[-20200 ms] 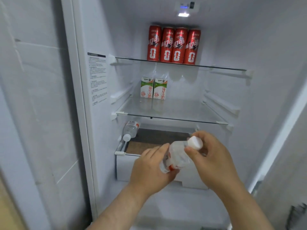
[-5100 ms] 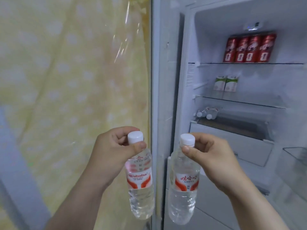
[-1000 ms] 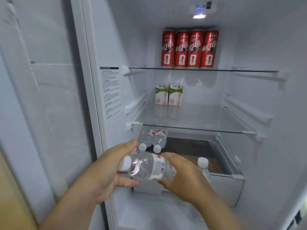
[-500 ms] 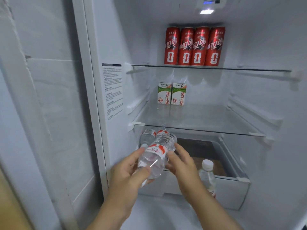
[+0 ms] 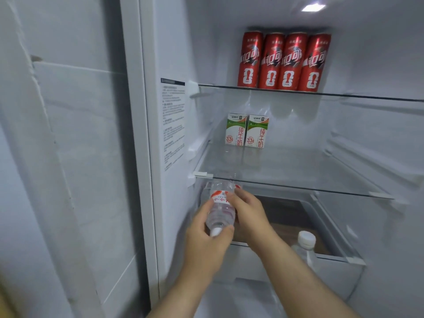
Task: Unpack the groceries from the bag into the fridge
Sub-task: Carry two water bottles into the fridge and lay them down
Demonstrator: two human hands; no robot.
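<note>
Sliding water bottle into fridge drawer, far-left slot.
Left hand (image 5: 207,239) grips water bottle (image 5: 220,208) at the cap end, right hand (image 5: 249,213) clasps its side; bottle lies base-first at 12 o'clock, under the glass shelf (image 5: 298,177). Second bottle (image 5: 305,247) stands at 3 o'clock in drawer (image 5: 332,271). Next, probably: push in, let go.
</note>
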